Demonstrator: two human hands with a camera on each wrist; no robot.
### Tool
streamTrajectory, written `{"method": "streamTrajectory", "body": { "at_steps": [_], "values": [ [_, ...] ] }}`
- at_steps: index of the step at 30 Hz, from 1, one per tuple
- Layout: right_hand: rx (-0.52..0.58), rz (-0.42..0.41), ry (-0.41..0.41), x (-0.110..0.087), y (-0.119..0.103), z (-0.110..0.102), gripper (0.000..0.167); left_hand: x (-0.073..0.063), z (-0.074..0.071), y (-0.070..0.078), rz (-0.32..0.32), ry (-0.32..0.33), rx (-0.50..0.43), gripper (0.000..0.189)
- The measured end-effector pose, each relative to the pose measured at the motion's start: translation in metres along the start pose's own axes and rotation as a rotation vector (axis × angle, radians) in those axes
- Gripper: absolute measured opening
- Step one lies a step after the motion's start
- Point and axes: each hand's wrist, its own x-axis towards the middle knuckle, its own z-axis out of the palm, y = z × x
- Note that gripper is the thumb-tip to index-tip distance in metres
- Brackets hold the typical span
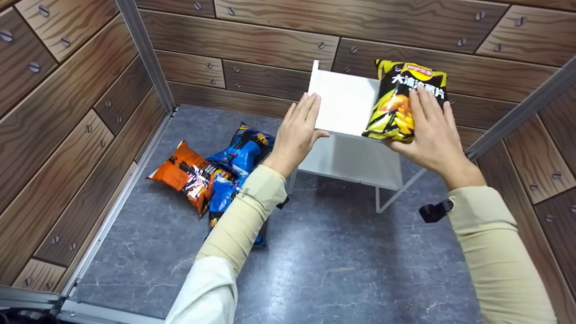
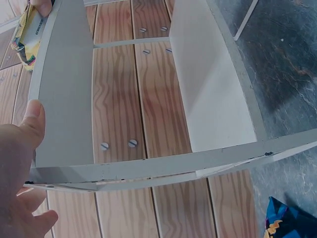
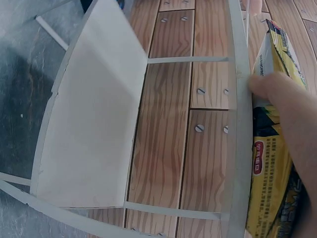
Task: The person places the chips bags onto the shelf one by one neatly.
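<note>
A white two-tier rack (image 1: 344, 103) stands near the back wall. My left hand (image 1: 294, 130) rests at the left end of its upper shelf, fingers straight along the side, thumb by the front edge. On that shelf's right part lies a black and yellow bag of potato chips (image 1: 390, 108). My right hand (image 1: 432, 130) presses on the bag with extended fingers. In the right wrist view, its thumb lies across the bag by the shelf's front edge. The left wrist view has the left thumb (image 2: 33, 121) against the rack's corner; the fingers are partly hidden.
An orange chip bag (image 1: 182, 168) and blue chip bags (image 1: 240, 155) lie on the grey floor (image 1: 324, 252) left of the rack. My left forearm partly covers them. Wood-patterned walls (image 1: 252, 38) with metal frame posts (image 1: 148, 54) enclose the space.
</note>
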Motion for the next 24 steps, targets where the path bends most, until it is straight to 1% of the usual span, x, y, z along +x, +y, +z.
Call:
{"method": "streamTrajectory", "body": {
  "at_steps": [6, 12, 16, 20, 24],
  "values": [
    [0.035, -0.017, 0.051, -0.002, 0.0, 0.003, 0.111, 0.0, 0.001, 0.0, 0.005, 0.007, 0.007, 0.079],
    [0.093, -0.024, 0.07, -0.003, 0.001, 0.003, 0.112, 0.0, 0.0, -0.001, -0.001, 0.001, 0.004, 0.079],
    [0.109, -0.022, 0.093, -0.005, 0.002, 0.001, 0.114, 0.001, 0.0, 0.0, -0.002, -0.007, -0.002, 0.079],
    [0.111, 0.004, 0.097, -0.011, 0.007, -0.002, 0.117, 0.001, 0.0, 0.0, -0.001, -0.011, -0.003, 0.079],
    [0.128, 0.067, 0.07, -0.02, 0.016, -0.004, 0.119, 0.0, 0.0, -0.001, -0.004, -0.014, -0.001, 0.079]
  ]
}}
